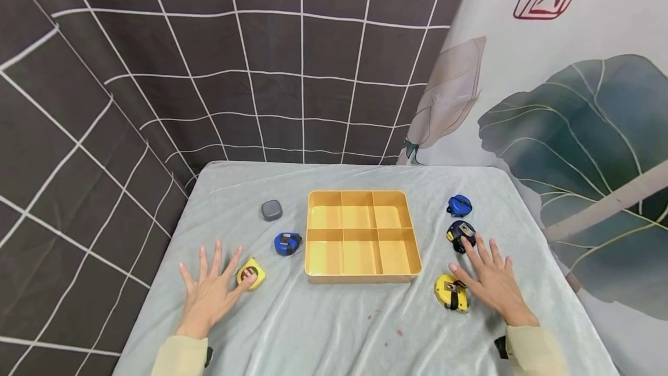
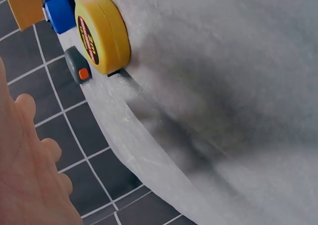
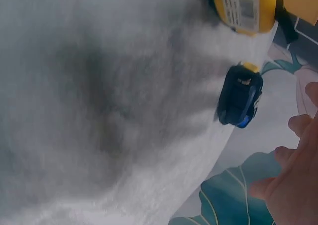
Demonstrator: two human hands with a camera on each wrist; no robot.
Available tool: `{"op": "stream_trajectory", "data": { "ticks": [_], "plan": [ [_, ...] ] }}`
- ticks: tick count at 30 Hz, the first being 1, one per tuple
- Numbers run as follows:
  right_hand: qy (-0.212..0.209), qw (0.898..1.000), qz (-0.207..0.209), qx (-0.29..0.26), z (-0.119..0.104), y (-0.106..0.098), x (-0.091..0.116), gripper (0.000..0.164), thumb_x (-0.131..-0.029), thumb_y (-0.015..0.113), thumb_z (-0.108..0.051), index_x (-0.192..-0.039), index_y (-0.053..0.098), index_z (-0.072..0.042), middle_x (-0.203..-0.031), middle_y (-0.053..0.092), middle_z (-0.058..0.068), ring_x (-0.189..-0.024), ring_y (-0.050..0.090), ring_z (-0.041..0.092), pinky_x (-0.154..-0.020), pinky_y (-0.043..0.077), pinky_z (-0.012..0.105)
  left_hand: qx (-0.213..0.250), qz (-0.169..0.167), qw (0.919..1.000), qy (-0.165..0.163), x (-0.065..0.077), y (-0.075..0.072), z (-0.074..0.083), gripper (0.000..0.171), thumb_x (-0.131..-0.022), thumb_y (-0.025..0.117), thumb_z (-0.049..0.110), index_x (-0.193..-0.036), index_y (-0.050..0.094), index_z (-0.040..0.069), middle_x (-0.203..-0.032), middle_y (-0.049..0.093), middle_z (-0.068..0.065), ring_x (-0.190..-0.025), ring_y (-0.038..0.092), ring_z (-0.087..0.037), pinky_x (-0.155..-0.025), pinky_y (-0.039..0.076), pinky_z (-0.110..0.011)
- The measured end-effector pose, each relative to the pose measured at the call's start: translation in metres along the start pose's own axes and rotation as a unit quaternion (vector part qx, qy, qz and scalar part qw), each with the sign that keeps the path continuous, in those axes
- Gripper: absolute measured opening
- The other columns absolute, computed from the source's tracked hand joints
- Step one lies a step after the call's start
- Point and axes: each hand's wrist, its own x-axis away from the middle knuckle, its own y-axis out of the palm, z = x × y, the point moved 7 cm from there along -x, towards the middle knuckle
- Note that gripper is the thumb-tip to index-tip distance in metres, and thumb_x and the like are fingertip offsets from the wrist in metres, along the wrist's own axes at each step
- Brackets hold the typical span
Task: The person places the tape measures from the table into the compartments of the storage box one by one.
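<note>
My left hand [image 1: 209,295] is spread above the table with straight fingers, its thumb overlapping a yellow tape measure [image 1: 255,268] in the head view. The left wrist view shows that tape measure [image 2: 104,36] standing apart from the palm. Beyond it lie a blue tape measure [image 1: 287,243] and a small grey tape measure [image 1: 271,210] with an orange button. Fingers spread, my right hand [image 1: 493,283] hovers beside a yellow and black tape measure [image 1: 450,293]. Its fingertips overlap a dark blue tape measure [image 1: 458,233] in the head view. Farther back sits another blue tape measure [image 1: 459,206].
A yellow tray [image 1: 363,278] with several compartments stands mid-table between the two groups. Pale wrinkled cloth [image 1: 334,329] covers the table. A dark gridded curtain [image 1: 271,45] hangs behind and at the left, a leaf-patterned one [image 1: 579,126] at the right.
</note>
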Motion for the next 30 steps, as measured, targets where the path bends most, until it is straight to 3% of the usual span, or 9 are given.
{"op": "stream_trajectory", "data": {
  "ticks": [4,7,10,13,17,21,26,30],
  "plan": [
    [0.007,1.0,-0.002,-0.025,-0.007,0.005,0.003,0.081,-0.086,0.046,-0.059,-0.148,0.015,-0.018,-0.152,0.006,0.02,-0.136,-0.006,0.044,-0.094,0.004,0.072,0.024,-0.004,0.9997,0.002,-0.002,0.002,0.005,0.076,-0.085,0.036,0.067,-0.147,0.021,0.027,-0.152,0.001,-0.018,-0.134,-0.01,-0.046,-0.092,-0.026,-0.063],
    [0.015,0.999,-0.004,-0.04,-0.014,0.01,0.007,0.081,-0.085,0.048,-0.059,-0.148,0.019,-0.016,-0.151,0.011,0.022,-0.132,0.008,0.05,-0.092,0.015,0.071,0.075,-0.005,0.9972,0.0,-0.003,0.003,0.011,0.074,-0.087,0.038,0.062,-0.148,0.02,0.023,-0.151,-0.001,-0.022,-0.134,-0.014,-0.044,-0.097,-0.012,-0.068],
    [0.02,0.999,0.004,-0.043,-0.024,0.017,0.01,0.081,-0.083,0.051,-0.06,-0.144,0.028,-0.012,-0.146,0.022,0.023,-0.125,0.024,0.049,-0.088,0.027,0.068,0.129,0.005,0.9916,0.0,-0.005,0.004,0.021,0.07,-0.091,0.039,0.054,-0.147,0.022,0.016,-0.15,0.0,-0.025,-0.135,-0.009,-0.044,-0.102,0.002,-0.065],
    [0.03,0.999,0.003,-0.045,-0.033,0.026,0.013,0.082,-0.079,0.053,-0.063,-0.138,0.039,-0.008,-0.136,0.036,0.022,-0.117,0.036,0.045,-0.083,0.035,0.064,0.156,0.022,0.9874,0.006,-0.005,0.006,0.031,0.065,-0.094,0.037,0.048,-0.145,0.026,0.009,-0.15,0.008,-0.026,-0.136,0.003,-0.044,-0.105,0.01,-0.06],
    [0.054,0.998,-0.014,-0.042,-0.039,0.041,0.02,0.084,-0.075,0.054,-0.067,-0.133,0.046,-0.007,-0.126,0.043,0.022,-0.107,0.044,0.04,-0.078,0.04,0.057,0.175,0.067,0.982,0.026,-0.007,0.006,0.05,0.061,-0.095,0.042,0.042,-0.141,0.034,0.002,-0.145,0.024,-0.025,-0.132,0.021,-0.043,-0.104,0.02,-0.055],
    [0.072,0.997,0.003,-0.028,-0.039,0.05,0.026,0.076,-0.075,0.062,-0.059,-0.129,0.05,-0.007,-0.122,0.045,0.022,-0.102,0.044,0.041,-0.073,0.039,0.055,0.216,0.096,0.9707,0.041,-0.01,0.007,0.073,0.059,-0.093,0.049,0.036,-0.136,0.038,-0.002,-0.138,0.038,-0.024,-0.126,0.034,-0.039,-0.102,0.028,-0.051],
    [0.076,0.995,0.041,-0.046,-0.04,0.054,0.029,0.06,-0.078,0.067,-0.042,-0.125,0.052,-0.008,-0.121,0.043,0.023,-0.1,0.041,0.043,-0.072,0.035,0.054,0.307,0.058,0.95,0.009,-0.011,0.017,0.094,0.063,-0.092,0.047,0.043,-0.138,0.037,0.0,-0.136,0.041,-0.022,-0.126,0.038,-0.036,-0.103,0.029,-0.05],
    [0.066,0.994,0.067,-0.062,-0.043,0.053,0.028,0.052,-0.079,0.068,-0.035,-0.121,0.053,-0.007,-0.118,0.044,0.023,-0.098,0.042,0.042,-0.076,0.034,0.054,0.347,0.043,0.937,-0.014,-0.013,0.025,0.106,0.065,-0.092,0.045,0.047,-0.138,0.038,0.001,-0.134,0.044,-0.021,-0.122,0.043,-0.035,-0.101,0.034,-0.048]
  ]
}}
